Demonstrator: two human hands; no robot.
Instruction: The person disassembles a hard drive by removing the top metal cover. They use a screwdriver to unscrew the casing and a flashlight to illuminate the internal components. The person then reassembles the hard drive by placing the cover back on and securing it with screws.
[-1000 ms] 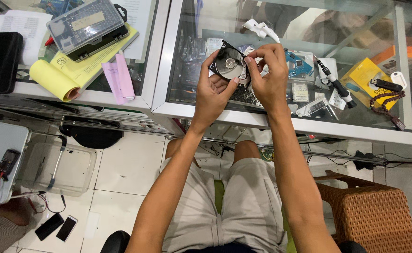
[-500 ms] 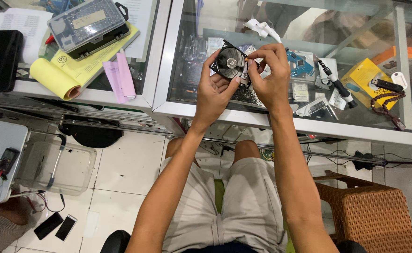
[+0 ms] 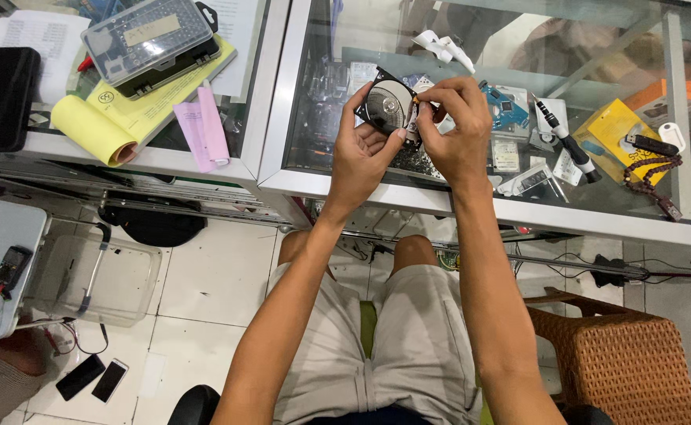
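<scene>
1. Hard drive [image 3: 387, 106] – opened, shiny platter showing, held tilted above the glass counter [image 3: 345, 185].
2. Left hand [image 3: 361, 153] – fingers curled round the drive's lower edge, gripping it.
3. Right hand [image 3: 457, 126] – fingertips pinched on the drive's right side.
4. Nearby on the counter: screwdriver [image 3: 567, 145], yellow box [image 3: 617, 130], blue circuit board [image 3: 505, 106].

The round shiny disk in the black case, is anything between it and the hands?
Nothing visible is in the way. The left hand already holds the open black hard drive with its shiny round silver disk above the glass counter, and the right hand pinches at its right edge.
</scene>
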